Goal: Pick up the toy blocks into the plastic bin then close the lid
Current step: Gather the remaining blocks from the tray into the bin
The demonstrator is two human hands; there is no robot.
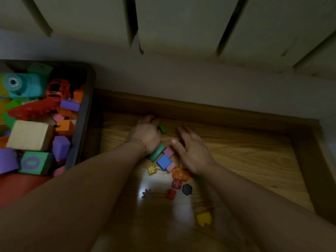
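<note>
While the left hand (147, 133) grips a green block (161, 128) at the wooden surface's (236, 151) far edge, the right hand (190, 151) lies open, fingers spread, beside small multicoloured blocks (164, 161); the filled plastic bin (85, 115) stands left.

The wooden floor (245, 160) bore the loose pieces. Just behind the left hand (147, 132), which gripped a green block (162, 128), lay a teal round block (157, 152) beside a pink block (168, 152) and a blue block (164, 162). Further from the grip, toward the person, lay a yellow studded brick (151, 169), an orange piece (180, 174), a red brick (176, 183) and a dark hexagon (187, 189). Farthest lay a yellow block (204, 218).
</note>
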